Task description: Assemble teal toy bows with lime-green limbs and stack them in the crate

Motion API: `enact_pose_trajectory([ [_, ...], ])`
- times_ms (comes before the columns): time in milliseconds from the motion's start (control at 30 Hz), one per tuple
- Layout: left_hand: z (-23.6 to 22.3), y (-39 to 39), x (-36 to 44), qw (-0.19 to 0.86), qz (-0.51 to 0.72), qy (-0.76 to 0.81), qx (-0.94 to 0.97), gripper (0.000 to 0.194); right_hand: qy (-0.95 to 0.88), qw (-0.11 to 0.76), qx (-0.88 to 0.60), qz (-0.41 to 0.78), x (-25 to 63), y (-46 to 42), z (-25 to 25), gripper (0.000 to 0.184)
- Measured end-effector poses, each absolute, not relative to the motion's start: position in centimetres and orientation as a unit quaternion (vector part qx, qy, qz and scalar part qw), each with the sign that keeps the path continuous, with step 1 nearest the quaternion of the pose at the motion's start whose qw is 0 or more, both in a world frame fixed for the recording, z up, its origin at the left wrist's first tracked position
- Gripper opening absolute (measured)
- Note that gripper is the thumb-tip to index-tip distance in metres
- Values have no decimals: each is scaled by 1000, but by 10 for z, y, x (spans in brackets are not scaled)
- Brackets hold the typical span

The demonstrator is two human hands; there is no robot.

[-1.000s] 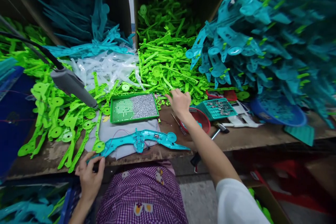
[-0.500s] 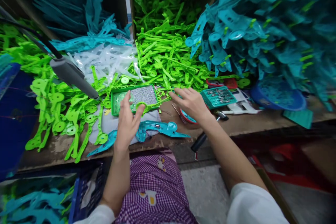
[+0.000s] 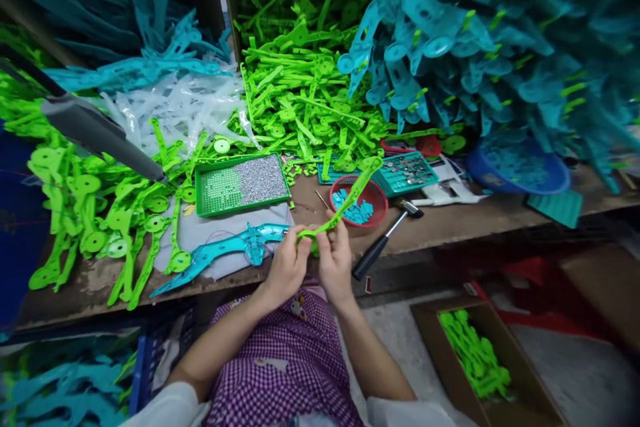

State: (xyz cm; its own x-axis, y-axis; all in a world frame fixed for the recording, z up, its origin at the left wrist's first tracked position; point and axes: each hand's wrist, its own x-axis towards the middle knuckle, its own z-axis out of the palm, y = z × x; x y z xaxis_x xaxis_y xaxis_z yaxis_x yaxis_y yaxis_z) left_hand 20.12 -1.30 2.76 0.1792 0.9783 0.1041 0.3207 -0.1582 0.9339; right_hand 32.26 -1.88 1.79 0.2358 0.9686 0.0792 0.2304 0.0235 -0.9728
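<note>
Both my hands meet at the table's front edge. My left hand [image 3: 286, 265] and my right hand [image 3: 337, 259] are closed on the near end of a long green plastic piece [image 3: 350, 198], which slants up and right over a red bowl [image 3: 376, 200] of small teal parts. Just left of my hands a teal plastic arm [image 3: 220, 250] with thin wires lies on a grey cloth [image 3: 203, 235]. Behind it stands a green tray [image 3: 241, 184] of silver screws.
Heaps of green pieces [image 3: 300, 100] and teal pieces [image 3: 475, 47] crowd the back. A grey power screwdriver [image 3: 100, 137] hangs at left. A hammer [image 3: 383, 240] lies right of my hands, near a teal tray [image 3: 407, 172]. A box of green parts [image 3: 475, 353] sits on the floor.
My right hand has drawn a green piece from the pile back to the table's front edge. My left hand has come in to grip it too. The view tilted down.
</note>
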Motion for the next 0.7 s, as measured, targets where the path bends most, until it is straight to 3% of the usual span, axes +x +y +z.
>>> enact_pose_trajectory([
  [200,21,22,182,197,245,607,729,30,-514,379,-650,413,391,-35,26,64],
  [300,16,49,184,163,142,629,746,22,-530,329,-667,409,395,-40,20,55],
  [367,14,56,186,176,162,630,739,22,-525,307,-690,393,392,-40,13,51],
  [533,19,27,168,235,428,526,696,28,-542,285,-712,345,381,-27,9,51],
  [600,18,11,156,224,441,475,727,20,-551,281,-719,319,372,-14,10,49],
  [700,5,0,142,149,356,473,792,14,-559,263,-730,294,356,8,11,42],
])
